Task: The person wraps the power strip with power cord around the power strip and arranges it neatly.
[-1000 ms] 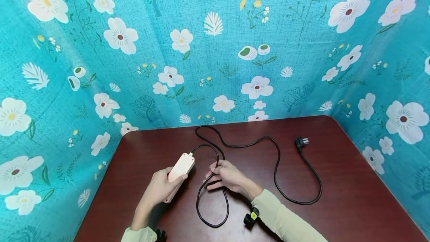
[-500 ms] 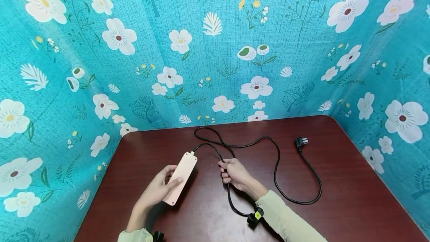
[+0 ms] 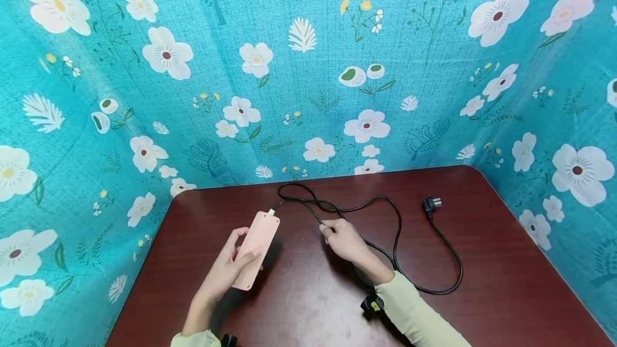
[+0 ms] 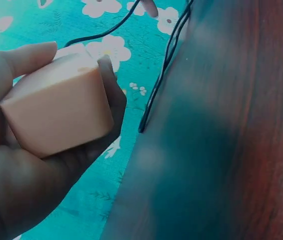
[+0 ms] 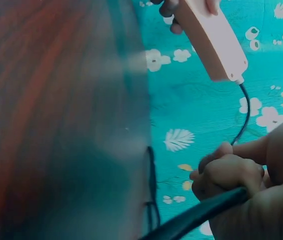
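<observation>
A pale pink power strip [image 3: 257, 250], smooth side with corner screws facing up, is tilted above the table in my left hand [image 3: 223, 269]. In the left wrist view, thumb and fingers wrap round the power strip [image 4: 61, 112], its blunt end towards the camera. A black power cord [image 3: 399, 229] leaves the strip's far end. My right hand [image 3: 344, 240] grips this cord with curled fingers, right of the strip; the right wrist view shows the cord [image 5: 206, 214] coming out of the fist [image 5: 236, 175]. The cord's plug [image 3: 430, 206] lies at the right, prongs pointing right.
The dark red-brown table [image 3: 491, 261] has rounded far corners. Loops of cord lie near its back edge and to the right. A turquoise flowered cloth [image 3: 289, 79] hangs behind and on both sides.
My right hand, first loosely at the cord, has closed on it and moved right, drawing the near loop away to the right. The left hand has turned the strip's flat side up.
</observation>
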